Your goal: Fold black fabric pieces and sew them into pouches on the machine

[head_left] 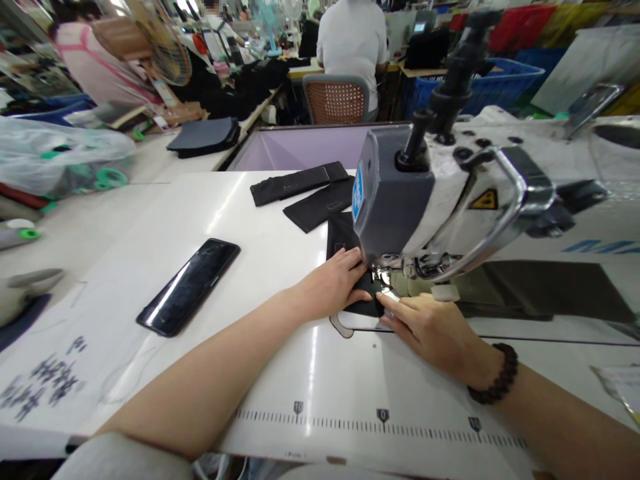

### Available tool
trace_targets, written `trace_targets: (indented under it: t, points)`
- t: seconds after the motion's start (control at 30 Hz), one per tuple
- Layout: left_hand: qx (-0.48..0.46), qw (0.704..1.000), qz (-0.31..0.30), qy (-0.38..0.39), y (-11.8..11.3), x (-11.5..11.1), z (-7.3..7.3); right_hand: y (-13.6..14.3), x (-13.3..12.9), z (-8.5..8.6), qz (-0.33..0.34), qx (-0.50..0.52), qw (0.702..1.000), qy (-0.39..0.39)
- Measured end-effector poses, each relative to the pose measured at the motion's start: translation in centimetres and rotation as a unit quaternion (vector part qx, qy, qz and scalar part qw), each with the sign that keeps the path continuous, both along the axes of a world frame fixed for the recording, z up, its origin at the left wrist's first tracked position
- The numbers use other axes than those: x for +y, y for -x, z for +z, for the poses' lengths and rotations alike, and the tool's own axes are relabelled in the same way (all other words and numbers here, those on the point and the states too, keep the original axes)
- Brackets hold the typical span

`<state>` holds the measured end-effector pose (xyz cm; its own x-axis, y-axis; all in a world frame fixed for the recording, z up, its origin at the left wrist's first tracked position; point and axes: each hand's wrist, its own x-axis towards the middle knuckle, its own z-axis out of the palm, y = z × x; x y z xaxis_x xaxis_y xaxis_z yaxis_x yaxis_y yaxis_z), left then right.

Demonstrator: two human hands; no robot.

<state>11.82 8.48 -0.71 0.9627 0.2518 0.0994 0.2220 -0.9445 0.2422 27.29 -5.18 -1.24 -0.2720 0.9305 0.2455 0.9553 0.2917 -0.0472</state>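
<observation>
Beneath the head of a sewing machine point(400, 193) lies a piece of black fabric point(365, 303), close to the presser foot. My left hand point(333, 283) rests on it from the left, fingers spread, palm down. My right hand point(430, 327), with a dark beaded bracelet on the wrist, touches the fabric's right side with its extended fingertips beside the needle area. Behind my left hand, more black fabric pieces point(300, 183) lie on the white table point(280, 373), some with small stitched marks. Dark olive fabric point(555, 287) lies under the machine arm at the right.
A black phone point(190, 287) lies left of my left forearm. Farther left are a plastic bag point(65, 157) and green-rimmed thread cones. Folded dark cloth point(204, 135) sits at the back left. Beyond the table, a person in white sits near a blue basket point(510, 80).
</observation>
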Motion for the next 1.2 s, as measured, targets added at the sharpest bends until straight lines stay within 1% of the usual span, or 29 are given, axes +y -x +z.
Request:
trace_targets:
  t: [0.1, 0.17, 0.3, 0.37, 0.57, 0.77, 0.9, 1.07, 1.2]
  points:
    - [-0.01, 1.0, -0.001, -0.013, 0.1, 0.1, -0.2, -0.1, 0.0, -0.1, -0.006, 0.0, 1.0, 0.005]
    - [-0.024, 0.999, -0.016, -0.029, 0.3, -0.2, -0.2, -0.3, -0.1, -0.1, 0.015, 0.012, 1.0, 0.013]
    - [-0.038, 0.993, -0.101, -0.037, 1.1, -1.5, 0.0, -0.6, -0.4, 0.0, 0.077, 0.035, 0.996, 0.017]
    - [-0.037, 0.992, -0.119, -0.034, 1.3, -1.9, 0.1, -0.7, -0.5, 0.0, 0.084, 0.034, 0.996, 0.012]
    - [-0.032, 0.994, -0.098, -0.018, 1.1, -1.6, 0.2, -0.6, -0.3, -0.2, 0.057, 0.024, 0.998, 0.032]
    - [-0.012, 0.997, -0.08, -0.007, 0.7, -1.2, 0.4, -0.3, 0.1, -0.3, 0.008, 0.018, 1.0, 0.018]
    - [-0.012, 0.998, -0.063, -0.013, 0.5, -1.1, 0.5, 0.0, 0.3, -0.3, -0.02, 0.021, 0.999, 0.025]
    - [-0.029, 0.999, -0.041, -0.021, 0.4, -0.8, 0.0, 0.2, 0.5, -0.3, -0.052, 0.017, 0.997, 0.047]
    - [-0.035, 0.999, -0.035, -0.02, 0.4, -0.3, -0.6, 0.2, 0.5, -0.2, -0.056, 0.016, 0.996, 0.06]
